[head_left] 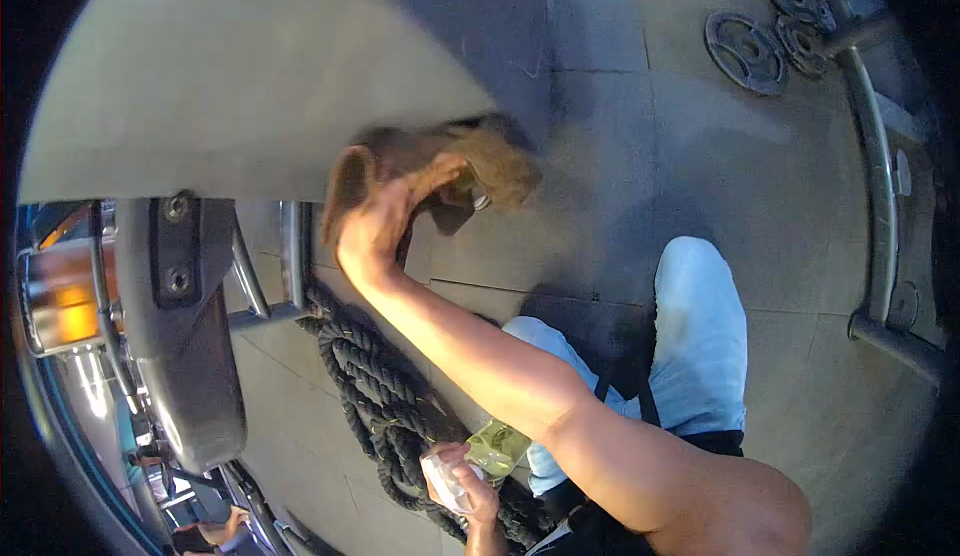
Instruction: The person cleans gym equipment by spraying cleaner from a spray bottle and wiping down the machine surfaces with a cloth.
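Observation:
My right hand (380, 224) is wrapped around a brown cloth (505, 168), blurred by motion. The cloth lies against the edge of a large grey padded surface (230, 86). Lower down, my left hand (478, 496) grips a spray bottle (497, 448) by its white top. The bottle's body is see-through and yellow-green. My right forearm crosses over the view between the two.
A thick black battle rope (375, 381) lies heaped on the tiled floor. Weight plates (745, 53) rest near a metal frame (880, 186) at right. A black padded machine part (185, 356) stands at left. Another person's arm (225, 528) shows at lower left.

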Available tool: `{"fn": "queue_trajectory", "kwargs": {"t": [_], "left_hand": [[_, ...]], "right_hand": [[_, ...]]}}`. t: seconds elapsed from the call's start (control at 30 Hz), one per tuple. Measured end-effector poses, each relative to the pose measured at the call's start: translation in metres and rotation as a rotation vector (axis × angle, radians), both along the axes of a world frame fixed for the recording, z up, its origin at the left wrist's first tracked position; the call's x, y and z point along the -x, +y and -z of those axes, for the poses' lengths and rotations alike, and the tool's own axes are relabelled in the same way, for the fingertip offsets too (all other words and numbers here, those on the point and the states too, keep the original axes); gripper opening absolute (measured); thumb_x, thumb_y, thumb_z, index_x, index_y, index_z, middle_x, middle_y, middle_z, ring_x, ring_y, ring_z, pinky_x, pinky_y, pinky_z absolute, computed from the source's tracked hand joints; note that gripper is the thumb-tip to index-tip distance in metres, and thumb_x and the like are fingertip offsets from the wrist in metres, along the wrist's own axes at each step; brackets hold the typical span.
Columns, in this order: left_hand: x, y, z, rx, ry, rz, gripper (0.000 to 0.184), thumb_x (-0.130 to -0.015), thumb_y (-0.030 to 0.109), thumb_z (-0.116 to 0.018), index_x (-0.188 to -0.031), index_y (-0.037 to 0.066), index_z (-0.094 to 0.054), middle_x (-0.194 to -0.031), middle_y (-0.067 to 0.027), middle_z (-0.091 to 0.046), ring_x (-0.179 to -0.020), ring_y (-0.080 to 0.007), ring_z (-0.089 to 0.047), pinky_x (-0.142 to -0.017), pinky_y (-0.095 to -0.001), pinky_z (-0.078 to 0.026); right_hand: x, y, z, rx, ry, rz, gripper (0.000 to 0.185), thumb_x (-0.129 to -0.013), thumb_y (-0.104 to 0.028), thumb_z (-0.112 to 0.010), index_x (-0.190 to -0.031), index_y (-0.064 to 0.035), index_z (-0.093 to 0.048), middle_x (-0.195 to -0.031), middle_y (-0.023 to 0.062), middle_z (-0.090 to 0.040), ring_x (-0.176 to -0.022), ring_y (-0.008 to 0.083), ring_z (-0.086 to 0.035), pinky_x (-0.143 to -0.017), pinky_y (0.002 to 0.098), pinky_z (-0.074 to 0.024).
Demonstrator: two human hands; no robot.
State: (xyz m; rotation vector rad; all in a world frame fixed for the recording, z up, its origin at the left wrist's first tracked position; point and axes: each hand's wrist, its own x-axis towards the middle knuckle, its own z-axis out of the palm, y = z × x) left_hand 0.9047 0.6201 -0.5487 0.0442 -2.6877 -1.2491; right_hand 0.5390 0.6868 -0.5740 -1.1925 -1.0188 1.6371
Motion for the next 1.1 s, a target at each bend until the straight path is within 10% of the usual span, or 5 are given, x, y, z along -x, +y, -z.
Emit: {"fn": "queue_trajectory", "kwargs": {"t": [0.33,0.6,0.7,1.03,1.1], "left_hand": [[-0.009,0.003,-0.003,0.065,0.101,-0.082,0.048,-0.094,0.043,-0.053,-0.084,-0.003,-0.059,-0.082,-0.0143,-0.059,-0.077,-0.0285,-0.060,-0.072,-0.0396,-0.047],[-0.013,0.007,-0.007,-0.014,0.148,-0.075,0.040,-0.092,0.035,-0.057,-0.082,-0.004,-0.059,-0.083,-0.0150,-0.059,-0.075,-0.0283,-0.058,-0.071,-0.0380,-0.047],[-0.018,0.001,-0.009,-0.011,0.172,-0.063,0.031,-0.091,0.026,-0.060,-0.086,-0.004,-0.062,-0.084,-0.0183,-0.061,-0.076,-0.0344,-0.060,-0.070,-0.0399,-0.048],[-0.024,-0.005,0.014,0.173,0.133,-0.062,0.040,-0.098,0.027,-0.058,-0.111,-0.010,-0.063,-0.107,-0.0306,-0.064,-0.094,-0.0463,-0.062,-0.086,-0.0467,-0.050],[-0.020,0.000,0.006,0.061,0.056,-0.052,0.041,-0.097,0.027,-0.059,-0.114,-0.010,-0.062,-0.109,-0.0323,-0.064,-0.097,-0.0476,-0.062,-0.088,-0.0462,-0.050]], "right_hand": [[-0.002,0.149,-0.254,-1.563,0.525,0.094,0.070,-0.085,-0.042,-0.066,-0.143,-0.0076,-0.046,-0.151,0.0210,-0.035,-0.145,0.0502,-0.017,-0.111,0.0711,-0.0144],[-0.022,0.144,0.036,-1.818,-0.053,-0.388,0.044,-0.074,-0.054,-0.071,-0.105,-0.0224,-0.070,-0.137,0.0072,-0.054,-0.135,0.0395,-0.034,-0.092,0.0659,-0.0327],[-0.031,0.158,0.123,-1.454,-0.080,-1.007,0.068,-0.081,-0.048,-0.067,-0.140,-0.0210,-0.049,-0.145,0.0101,-0.050,-0.142,0.0344,-0.030,-0.096,0.0667,-0.0344],[0.014,0.165,-0.268,-2.031,0.370,0.202,0.055,-0.078,-0.064,-0.062,-0.110,-0.0200,-0.071,-0.117,0.0102,-0.061,-0.120,0.0377,-0.044,-0.097,0.0754,-0.0237],[0.027,0.158,-0.334,-1.862,0.440,-0.349,0.058,-0.080,-0.062,-0.061,-0.120,-0.0202,-0.066,-0.125,0.0106,-0.057,-0.128,0.0432,-0.038,-0.103,0.0730,-0.0216]]}}
